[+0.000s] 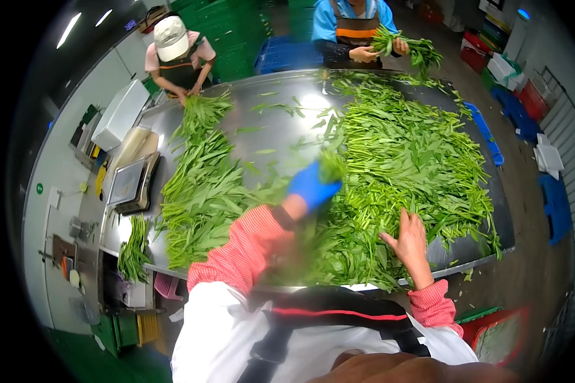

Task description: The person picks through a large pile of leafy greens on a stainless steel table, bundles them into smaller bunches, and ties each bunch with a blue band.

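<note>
My left hand [313,185], in a blue glove, is closed around the stem ends of a blurred bunch of leafy greens [333,165] above the middle of the steel table [287,129]. Bare and with thumb and fingers spread, my right hand [408,238] rests at the near part of a large heap of long-stemmed leafy greens [402,143]. It appears to hold nothing. A second row of greens [206,191] lies on the left side of the table, its leaves pointing mostly right.
A weighing scale [127,182] and a small bunch of greens [134,249] are at the left. Across the table one person in a white cap [171,38] touches greens; another in a blue top [323,21] holds a bunch. A blue tray [484,134] sits beyond the right edge.
</note>
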